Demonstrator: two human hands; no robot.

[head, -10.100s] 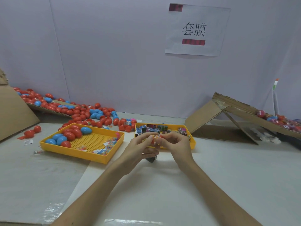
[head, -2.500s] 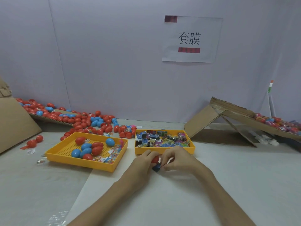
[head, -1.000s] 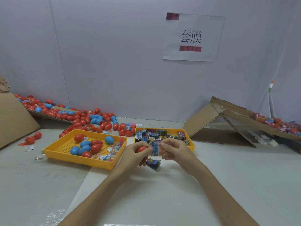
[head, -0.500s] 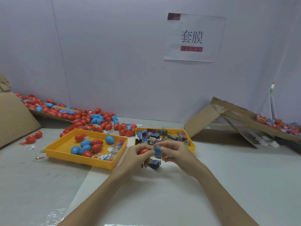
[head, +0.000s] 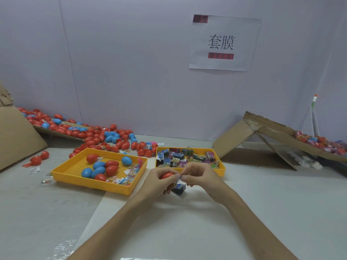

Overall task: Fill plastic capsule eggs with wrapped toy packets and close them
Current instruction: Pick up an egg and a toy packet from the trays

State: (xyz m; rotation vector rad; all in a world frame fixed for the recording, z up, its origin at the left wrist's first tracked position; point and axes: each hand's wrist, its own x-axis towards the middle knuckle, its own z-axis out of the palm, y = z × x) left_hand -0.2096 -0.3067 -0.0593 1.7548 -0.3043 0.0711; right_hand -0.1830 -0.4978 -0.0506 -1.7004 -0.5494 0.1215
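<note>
- Gripping a red capsule egg (head: pixel 167 175) at frame centre, the left hand (head: pixel 156 184) curls round it
- The right hand (head: pixel 203 178) pinches a wrapped packet (head: pixel 178 179) just beside the egg

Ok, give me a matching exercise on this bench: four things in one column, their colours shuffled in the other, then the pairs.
Things:
1 egg gripped by the left hand
2 tray of wrapped packets
3 paper sign
4 cardboard ramp on the right

Colours:
A yellow
B brown
C red
D white

Pairs: 1-C, 2-A, 3-D, 4-B
</note>
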